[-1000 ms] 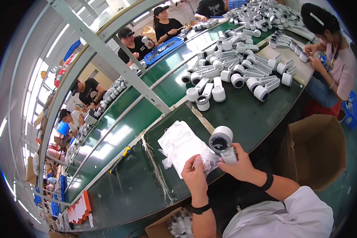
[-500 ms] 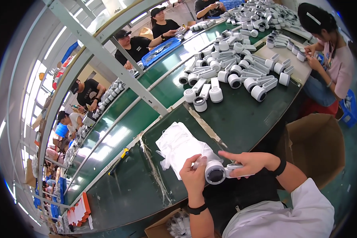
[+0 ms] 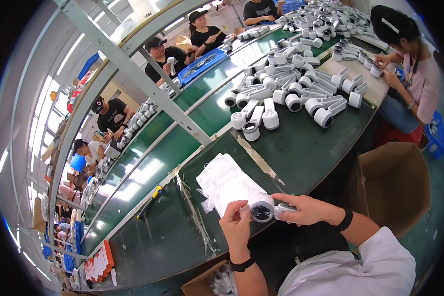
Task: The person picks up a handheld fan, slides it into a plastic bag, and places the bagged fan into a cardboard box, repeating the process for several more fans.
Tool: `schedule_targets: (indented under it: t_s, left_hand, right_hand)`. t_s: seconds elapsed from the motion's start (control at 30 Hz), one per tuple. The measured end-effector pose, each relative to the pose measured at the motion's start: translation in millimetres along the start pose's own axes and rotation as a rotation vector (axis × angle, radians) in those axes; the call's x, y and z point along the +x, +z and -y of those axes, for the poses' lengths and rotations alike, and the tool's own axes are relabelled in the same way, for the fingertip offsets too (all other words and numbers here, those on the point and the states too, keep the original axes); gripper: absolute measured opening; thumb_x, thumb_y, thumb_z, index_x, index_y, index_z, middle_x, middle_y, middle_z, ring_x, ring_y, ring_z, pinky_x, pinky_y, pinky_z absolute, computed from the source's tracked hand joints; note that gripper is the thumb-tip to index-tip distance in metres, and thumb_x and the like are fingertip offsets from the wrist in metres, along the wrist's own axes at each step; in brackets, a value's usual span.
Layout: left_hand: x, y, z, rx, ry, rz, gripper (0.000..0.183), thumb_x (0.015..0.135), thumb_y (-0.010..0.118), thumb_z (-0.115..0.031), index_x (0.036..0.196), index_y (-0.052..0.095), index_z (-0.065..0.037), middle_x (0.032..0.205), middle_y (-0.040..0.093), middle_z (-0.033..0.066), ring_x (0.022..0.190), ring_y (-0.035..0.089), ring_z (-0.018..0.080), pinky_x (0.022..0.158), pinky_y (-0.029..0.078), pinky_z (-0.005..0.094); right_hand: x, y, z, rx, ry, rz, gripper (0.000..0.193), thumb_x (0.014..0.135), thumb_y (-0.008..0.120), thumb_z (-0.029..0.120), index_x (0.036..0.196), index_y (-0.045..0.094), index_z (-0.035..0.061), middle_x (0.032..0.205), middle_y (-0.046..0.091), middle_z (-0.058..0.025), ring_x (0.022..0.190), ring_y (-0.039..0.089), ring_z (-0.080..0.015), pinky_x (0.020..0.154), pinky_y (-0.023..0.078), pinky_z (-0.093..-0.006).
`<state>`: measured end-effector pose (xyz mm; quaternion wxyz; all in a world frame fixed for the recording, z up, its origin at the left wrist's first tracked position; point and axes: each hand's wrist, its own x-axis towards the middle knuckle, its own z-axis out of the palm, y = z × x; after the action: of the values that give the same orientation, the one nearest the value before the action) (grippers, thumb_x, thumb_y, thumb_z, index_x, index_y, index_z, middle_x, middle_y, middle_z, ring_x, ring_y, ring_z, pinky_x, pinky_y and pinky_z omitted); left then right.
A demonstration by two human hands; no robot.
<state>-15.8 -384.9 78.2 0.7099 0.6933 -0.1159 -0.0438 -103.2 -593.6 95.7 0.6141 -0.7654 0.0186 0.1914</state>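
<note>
My right hand [image 3: 308, 209] is wrapped round the handle of a grey-and-white handheld device [image 3: 262, 212] with a thick round head. The dark, ringed face of the head is turned up toward me. At the left side of the head is my left hand [image 3: 236, 229], its thumb and fingers pinched together near the rim. Something pale and translucent shows at those fingertips, too small to make out. Just beyond the device, a stack of thin white bags [image 3: 229, 180] lies on the dark green table [image 3: 167, 232], partly behind the device's head.
Many similar devices [image 3: 281, 81] are heaped at the far right. An open cardboard box [image 3: 394, 187] stands right of the table, another box [image 3: 200, 283] below it. A yellow-and-black cutter [image 3: 150, 201] lies left. A co-worker [image 3: 417, 84] sits at right; others work across the green conveyor [image 3: 143, 170].
The device has shifted slightly left and up. My right index finger, stretched out before, now lies along the handle. Across the conveyor, a co-worker has raised a device.
</note>
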Motion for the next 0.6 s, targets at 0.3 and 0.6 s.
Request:
schedule_targets:
  t_s: [0.3, 0.6]
  left_hand:
    - [-5.5, 17.4, -6.3, 0.552, 0.579, -0.069, 0.011, 0.079, 0.073, 0.001, 0.090, 0.070, -0.001, 0.082, 0.062, 0.0066, 0.062, 0.058, 0.0120, 0.055, 0.044, 0.0239]
    - [-23.5, 34.7, 0.0, 0.537, 0.624, 0.011, 0.020, 0.079, 0.070, 0.004, 0.097, 0.072, -0.005, 0.085, 0.058, 0.0084, 0.064, 0.061, 0.0183, 0.057, 0.050, 0.0280]
  right_hand:
    - [8.6, 9.7, -6.8, -0.051, -0.026, -0.114, 0.068, 0.092, 0.059, 0.034, 0.150, 0.030, 0.0133, 0.074, 0.064, -0.0074, 0.059, 0.062, -0.0169, 0.057, 0.051, -0.0306]
    - [13.6, 19.1, -4.4, 0.361, -0.067, -0.153, 0.078, 0.093, 0.060, 0.020, 0.153, 0.011, 0.0072, 0.092, 0.064, -0.0126, 0.057, 0.061, -0.0153, 0.052, 0.051, -0.0277]
